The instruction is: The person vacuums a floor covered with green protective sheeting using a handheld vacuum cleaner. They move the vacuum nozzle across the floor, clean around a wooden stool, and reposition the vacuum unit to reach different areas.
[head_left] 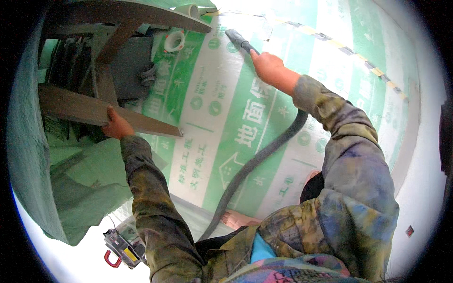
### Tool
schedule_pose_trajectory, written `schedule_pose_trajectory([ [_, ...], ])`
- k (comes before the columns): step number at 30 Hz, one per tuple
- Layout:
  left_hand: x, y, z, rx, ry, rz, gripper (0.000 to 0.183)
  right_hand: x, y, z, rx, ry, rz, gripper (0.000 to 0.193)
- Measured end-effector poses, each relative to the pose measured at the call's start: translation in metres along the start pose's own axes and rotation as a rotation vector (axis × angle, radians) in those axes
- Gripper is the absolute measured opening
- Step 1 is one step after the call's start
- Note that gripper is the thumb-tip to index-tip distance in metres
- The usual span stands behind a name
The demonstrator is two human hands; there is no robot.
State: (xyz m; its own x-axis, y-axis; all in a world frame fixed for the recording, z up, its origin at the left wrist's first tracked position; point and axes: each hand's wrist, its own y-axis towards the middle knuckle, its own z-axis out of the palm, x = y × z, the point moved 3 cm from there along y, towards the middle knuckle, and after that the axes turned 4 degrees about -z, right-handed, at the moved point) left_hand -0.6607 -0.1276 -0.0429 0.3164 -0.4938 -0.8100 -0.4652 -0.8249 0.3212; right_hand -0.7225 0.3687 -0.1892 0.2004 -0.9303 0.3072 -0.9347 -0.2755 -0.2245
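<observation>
My right hand [273, 68] is wrapped round the upper end of a vacuum cleaner hose [240, 175]. The flat dark nozzle [237, 40] at its tip points up and to the left, close to the green and white floor sheet [245, 111]. From my grip the ribbed grey hose curves down past my body. On the left, my left hand [118, 125] grips the edge of a brown wooden beam [153, 124], part of a wooden frame; the thumb lies on top and the other fingers are mostly hidden.
A white ring-shaped fitting [174, 41] and a grey pipe fitting [147, 74] lie near the frame. Green cloth [35, 155] hangs at the left. A boxy tool with a red handle [123, 250] is lower left. Striped tape [339, 45] crosses the sheet; a white wall [424, 174] stands right.
</observation>
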Motion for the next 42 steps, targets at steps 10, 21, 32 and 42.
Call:
schedule_pose_trajectory([
  [10, 0.012, 0.009, 0.002, -0.011, 0.052, -0.072, 0.079, -0.017, -0.005, 0.002, -0.024, -0.04, 0.073, 0.037],
  [21, 0.023, 0.019, 0.017, -0.07, 0.319, 0.167, 0.066, -0.091, -0.13, -0.018, -0.068, 0.001, 0.261, 0.047],
  [32, 0.036, 0.04, 0.016, -0.011, 0.276, 0.021, 0.065, -0.146, -0.297, -0.013, -0.104, 0.035, 0.572, 0.051],
  [42, 0.06, 0.066, 0.025, 0.09, 0.271, -0.026, 0.068, -0.326, -0.377, -0.005, -0.288, 0.079, 1.066, 0.045],
])
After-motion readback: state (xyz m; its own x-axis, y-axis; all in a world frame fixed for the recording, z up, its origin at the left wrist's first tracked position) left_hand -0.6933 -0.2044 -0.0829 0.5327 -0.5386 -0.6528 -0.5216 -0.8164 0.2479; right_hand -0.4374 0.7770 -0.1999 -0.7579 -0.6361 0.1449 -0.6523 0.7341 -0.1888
